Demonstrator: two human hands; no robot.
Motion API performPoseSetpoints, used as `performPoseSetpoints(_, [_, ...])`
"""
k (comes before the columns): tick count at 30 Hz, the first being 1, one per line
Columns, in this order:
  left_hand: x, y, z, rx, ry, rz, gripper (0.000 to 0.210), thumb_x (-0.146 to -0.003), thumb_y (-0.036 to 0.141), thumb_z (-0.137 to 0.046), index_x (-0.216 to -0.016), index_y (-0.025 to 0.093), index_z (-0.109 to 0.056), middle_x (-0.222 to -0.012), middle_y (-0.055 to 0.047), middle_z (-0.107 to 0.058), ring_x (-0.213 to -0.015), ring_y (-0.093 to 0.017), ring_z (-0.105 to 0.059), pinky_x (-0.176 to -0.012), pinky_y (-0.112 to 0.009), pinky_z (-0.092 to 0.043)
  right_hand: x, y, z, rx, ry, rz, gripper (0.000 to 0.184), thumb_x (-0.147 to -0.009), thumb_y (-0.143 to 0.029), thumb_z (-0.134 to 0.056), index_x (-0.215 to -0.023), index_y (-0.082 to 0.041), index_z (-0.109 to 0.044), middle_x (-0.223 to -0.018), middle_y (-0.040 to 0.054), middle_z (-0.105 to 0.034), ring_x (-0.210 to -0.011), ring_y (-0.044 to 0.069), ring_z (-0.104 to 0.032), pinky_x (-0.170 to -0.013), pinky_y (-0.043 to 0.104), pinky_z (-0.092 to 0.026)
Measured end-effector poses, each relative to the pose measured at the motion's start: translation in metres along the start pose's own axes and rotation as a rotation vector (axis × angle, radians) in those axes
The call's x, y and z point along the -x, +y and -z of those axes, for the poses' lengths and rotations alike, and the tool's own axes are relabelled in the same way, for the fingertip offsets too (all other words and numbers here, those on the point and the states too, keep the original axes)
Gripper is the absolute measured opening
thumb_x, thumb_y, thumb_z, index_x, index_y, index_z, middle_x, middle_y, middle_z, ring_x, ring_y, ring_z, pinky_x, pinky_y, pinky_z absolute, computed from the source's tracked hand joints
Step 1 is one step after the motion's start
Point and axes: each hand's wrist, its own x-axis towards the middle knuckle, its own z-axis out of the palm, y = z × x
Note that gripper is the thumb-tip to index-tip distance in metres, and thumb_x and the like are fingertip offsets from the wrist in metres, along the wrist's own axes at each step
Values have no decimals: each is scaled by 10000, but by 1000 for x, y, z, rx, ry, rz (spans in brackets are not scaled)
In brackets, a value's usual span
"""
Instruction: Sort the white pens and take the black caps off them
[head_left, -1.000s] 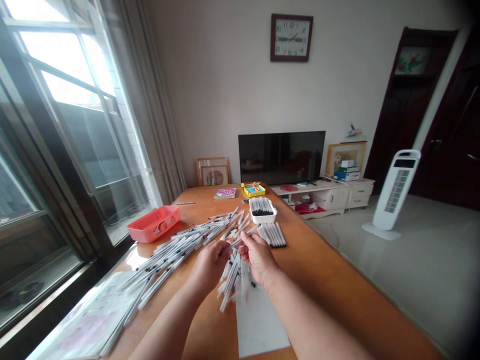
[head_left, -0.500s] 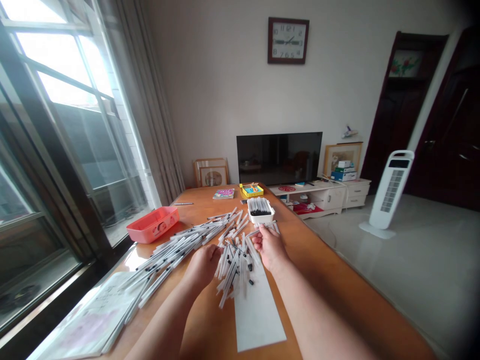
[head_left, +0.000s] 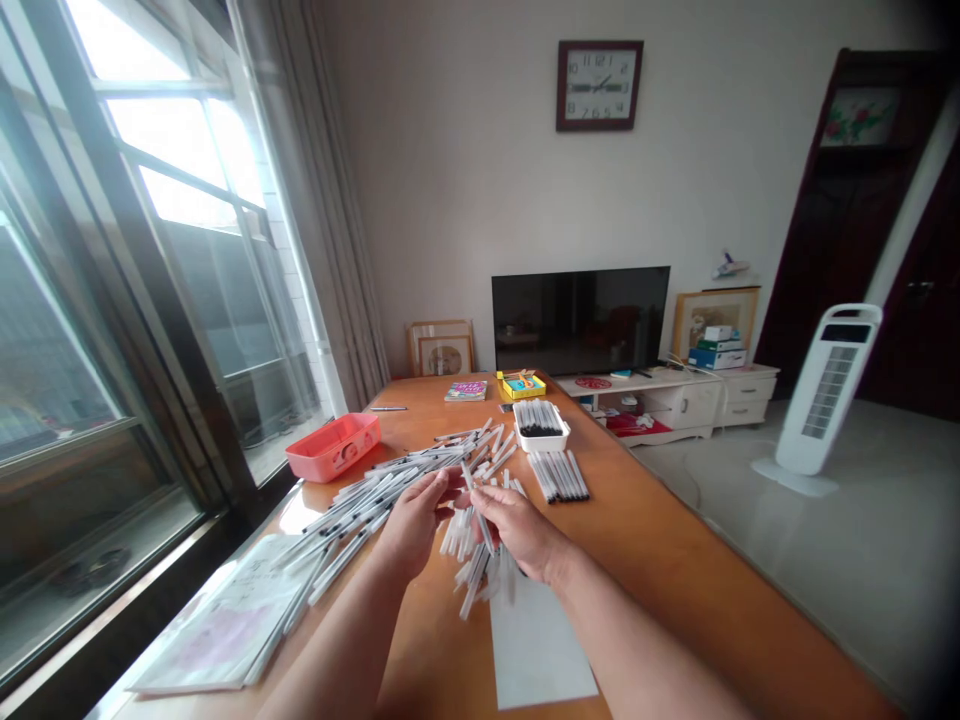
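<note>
A clear-barrelled pen (head_left: 481, 519) slants between my hands, above a loose heap of pen parts (head_left: 472, 580). My right hand (head_left: 525, 528) pinches this pen between thumb and fingers. Close against its upper end is my left hand (head_left: 420, 515), fingers curled together; whatever they hold is hidden. Left of it spreads a long pile of pens (head_left: 367, 510) with dark ends. Beyond my right hand, a row of pens (head_left: 559, 477) lies side by side, black ends toward me. A white tray (head_left: 546, 443) full of similar pens stands behind the row.
A white sheet (head_left: 541, 645) lies under the heap. On the table's left are a red plastic basket (head_left: 330, 460) and an open paper booklet (head_left: 217, 630). Farther back sit a yellow box (head_left: 523, 390) and a small book (head_left: 466, 391). A tower fan (head_left: 829, 390) stands right.
My hands have come together over the heap, the right moving back from near the tray and now holding a pen. The row of pens beside the tray is uncovered. The view has shifted left.
</note>
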Motion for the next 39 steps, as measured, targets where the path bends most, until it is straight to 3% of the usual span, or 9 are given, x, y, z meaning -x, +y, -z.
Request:
performPoseSetpoints(4, [2, 6, -1, 239, -34, 16, 379, -798, 422, -778, -1050, 144, -726, -947, -84, -703, -860, -188, -650, -744, -293, -517, 2, -1, -9, -8, -78, -10, 460, -898, -607, -585, -735, -178, -617, -585, -7, -562, -541, 115, -433, -551, 239, -325])
performPoseSetpoints(8, [-1, 5, 3, 322, -35, 38, 322, -793, 369, -792, -1003, 133, -727, -782, -25, -650, -658, -108, -571, -595, -228, -458, 1, 4, -10, -103, -121, -77, 450, -897, -599, -581, -865, -161, -680, -582, -8, -571, -511, 112, -435, -544, 237, -335])
performPoseSetpoints(11, [-4, 3, 8, 363, 22, 22, 272, -789, 324, -799, -970, 130, -737, -785, -23, -667, -663, -93, -570, -612, -213, -454, 0, 7, -9, -114, -126, -125, 423, -898, -555, -586, -885, -146, -693, -594, 11, -603, -520, 115, -466, -539, 230, -338])
performPoseSetpoints(15, [-8, 2, 9, 360, 115, 1, 276, -715, 277, -856, -922, 123, -755, -822, -40, -711, -707, -101, -599, -643, -209, -455, -3, 14, -8, -5, -46, -89, 413, -902, -550, -596, -864, -150, -692, -604, 23, -630, -556, 123, -514, -562, 228, -371])
performPoseSetpoints(21, [-8, 5, 4, 311, 211, -44, 312, -650, 298, -897, -866, 116, -765, -785, -37, -699, -678, -86, -572, -625, -207, -423, -13, 31, -12, 345, 215, 77, 362, -837, -508, -700, -691, -183, -637, -610, 24, -646, -556, 139, -561, -531, 240, -389])
performPoseSetpoints(23, [-7, 5, 4, 319, 205, -51, 315, -655, 300, -894, -876, 116, -765, -796, -40, -698, -685, -87, -571, -630, -207, -422, -13, 30, -15, 295, 213, 47, 380, -840, -536, -693, -711, -183, -644, -640, 35, -667, -573, 144, -573, -540, 246, -405])
performPoseSetpoints(29, [-7, 4, 8, 374, 209, -36, 331, -652, 288, -896, -896, 117, -752, -784, -32, -678, -654, -76, -550, -603, -197, -404, -6, 24, -15, 41, 29, -121, 503, -918, -630, -538, -868, -151, -682, -713, 86, -720, -616, 153, -615, -593, 260, -449])
performPoseSetpoints(35, [-8, 1, 7, 374, 244, -50, 292, -648, 285, -892, -830, 112, -744, -724, -18, -657, -635, -70, -530, -598, -201, -379, -12, 34, -14, 283, 238, 82, 414, -795, -585, -727, -733, -186, -635, -660, 34, -671, -607, 154, -583, -588, 267, -442])
performPoseSetpoints(39, [-9, 1, 10, 423, 229, -27, 326, -636, 279, -904, -867, 114, -743, -753, -19, -665, -647, -71, -536, -605, -197, -386, -8, 30, -16, 145, 168, -62, 510, -860, -669, -597, -840, -165, -672, -675, 57, -687, -576, 149, -575, -567, 268, -443])
